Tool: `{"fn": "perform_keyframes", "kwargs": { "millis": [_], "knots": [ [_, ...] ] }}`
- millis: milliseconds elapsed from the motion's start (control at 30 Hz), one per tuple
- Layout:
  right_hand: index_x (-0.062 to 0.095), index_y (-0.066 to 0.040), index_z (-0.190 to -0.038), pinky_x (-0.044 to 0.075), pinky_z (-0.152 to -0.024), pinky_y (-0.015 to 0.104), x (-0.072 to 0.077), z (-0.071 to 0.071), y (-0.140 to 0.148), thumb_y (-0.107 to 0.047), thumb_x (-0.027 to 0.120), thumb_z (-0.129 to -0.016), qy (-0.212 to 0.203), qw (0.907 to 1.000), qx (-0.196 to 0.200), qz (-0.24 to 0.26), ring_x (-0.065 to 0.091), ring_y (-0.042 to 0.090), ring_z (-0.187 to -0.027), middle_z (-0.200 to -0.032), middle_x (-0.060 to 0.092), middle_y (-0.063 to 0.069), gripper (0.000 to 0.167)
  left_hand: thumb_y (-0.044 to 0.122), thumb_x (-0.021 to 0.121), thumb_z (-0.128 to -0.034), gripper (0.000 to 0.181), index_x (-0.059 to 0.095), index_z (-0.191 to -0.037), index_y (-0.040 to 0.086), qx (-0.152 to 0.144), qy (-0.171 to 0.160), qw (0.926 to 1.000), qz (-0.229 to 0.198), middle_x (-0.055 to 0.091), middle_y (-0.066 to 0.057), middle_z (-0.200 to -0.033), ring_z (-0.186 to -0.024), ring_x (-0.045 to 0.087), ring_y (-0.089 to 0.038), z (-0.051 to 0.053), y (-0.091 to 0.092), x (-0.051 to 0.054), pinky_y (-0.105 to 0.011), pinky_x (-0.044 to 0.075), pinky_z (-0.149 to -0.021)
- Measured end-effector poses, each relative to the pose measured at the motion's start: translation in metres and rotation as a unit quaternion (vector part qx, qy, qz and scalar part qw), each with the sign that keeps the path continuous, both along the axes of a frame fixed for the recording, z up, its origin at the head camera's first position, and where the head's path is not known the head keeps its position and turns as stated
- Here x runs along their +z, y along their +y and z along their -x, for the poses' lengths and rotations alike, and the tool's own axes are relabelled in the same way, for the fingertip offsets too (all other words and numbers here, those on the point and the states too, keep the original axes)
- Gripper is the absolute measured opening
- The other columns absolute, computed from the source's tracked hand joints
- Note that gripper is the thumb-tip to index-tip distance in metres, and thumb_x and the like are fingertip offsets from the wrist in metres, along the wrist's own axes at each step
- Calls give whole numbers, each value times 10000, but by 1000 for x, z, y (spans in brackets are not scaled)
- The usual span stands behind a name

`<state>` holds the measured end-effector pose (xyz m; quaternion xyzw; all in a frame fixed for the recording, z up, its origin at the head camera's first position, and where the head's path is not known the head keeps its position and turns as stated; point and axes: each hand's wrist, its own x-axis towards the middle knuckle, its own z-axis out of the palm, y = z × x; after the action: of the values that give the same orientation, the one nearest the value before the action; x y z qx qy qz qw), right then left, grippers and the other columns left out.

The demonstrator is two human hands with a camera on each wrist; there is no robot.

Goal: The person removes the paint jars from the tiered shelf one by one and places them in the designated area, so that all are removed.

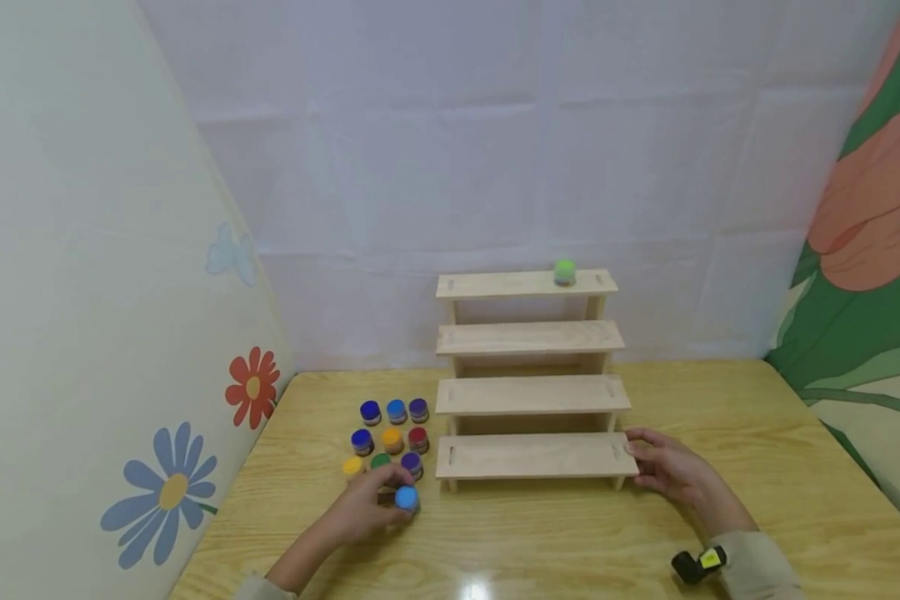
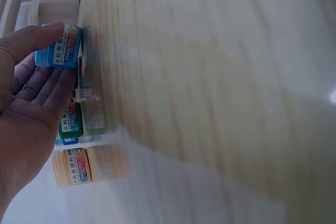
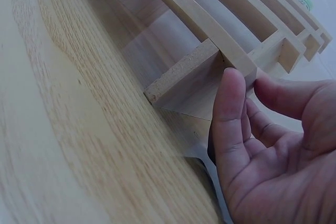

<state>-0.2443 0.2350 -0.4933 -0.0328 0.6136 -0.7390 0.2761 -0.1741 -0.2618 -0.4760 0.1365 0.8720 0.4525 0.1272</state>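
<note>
My left hand (image 1: 367,505) pinches a paint jar with a light blue lid (image 1: 407,498) between thumb and fingers, in front of a group of similar jars. In the left wrist view the jar (image 2: 64,46) shows a printed label; whether its base touches the table I cannot tell. With thumb and fingers my right hand (image 1: 672,471) holds the right end of the lowest board of a wooden four-step stand (image 1: 532,457). The right wrist view shows thumb and finger at the board's corner (image 3: 239,59). A light green jar (image 1: 565,272) stands on the top step.
Left of the stand, jars in rough rows include a dark blue one (image 1: 371,412), an orange one (image 1: 392,440), a red one (image 1: 417,439) and a purple one (image 1: 412,465). They stand on the wooden table (image 1: 540,542). A white cloth (image 1: 435,167) hangs behind.
</note>
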Motion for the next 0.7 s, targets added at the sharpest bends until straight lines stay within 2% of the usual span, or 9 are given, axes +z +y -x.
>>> {"fn": "perform_keyframes", "kwargs": {
  "millis": [267, 433, 567, 700],
  "knots": [
    [615, -273, -1112, 586, -655, 206, -3, 1, 1, -155, 545, -1051, 58, 10000, 60, 27, 666, 110, -814, -954, 699, -10, 149, 58, 825, -823, 354, 624, -1114, 46, -38, 91, 9999, 81, 647, -44, -1119, -1125, 603, -295, 0, -2, 0, -521, 535, -1016],
    [619, -275, -1107, 587, -653, 204, -4, 1, 1, -154, 544, -1052, 65, 9999, 81, 52, 666, 109, -812, -951, 699, -10, 153, 108, 832, -831, 413, 616, -1172, 22, 12, 18, 10000, -26, 648, -70, -1168, -1151, 603, -314, -1, -6, 5, -497, 539, -1021],
    [615, -265, -1119, 588, -654, 205, -4, 0, 1, -155, 551, -1049, 70, 9999, 63, 56, 669, 109, -814, -954, 701, -12, 145, 155, 780, -900, 382, 612, -1206, 0, 70, 215, 9996, -145, 657, -126, -1181, -1154, 613, -340, 4, -12, 19, -405, 575, -975],
    [612, -261, -1121, 588, -655, 211, -4, 1, 1, -158, 559, -1045, 35, 10000, 4, 8, 670, 113, -818, -958, 702, -12, 138, 147, 731, -943, 336, 613, -1202, -32, 183, 682, 9971, -278, 658, -200, -1173, -1121, 629, -376, 12, -15, 37, -319, 596, -917]
  ]
}}
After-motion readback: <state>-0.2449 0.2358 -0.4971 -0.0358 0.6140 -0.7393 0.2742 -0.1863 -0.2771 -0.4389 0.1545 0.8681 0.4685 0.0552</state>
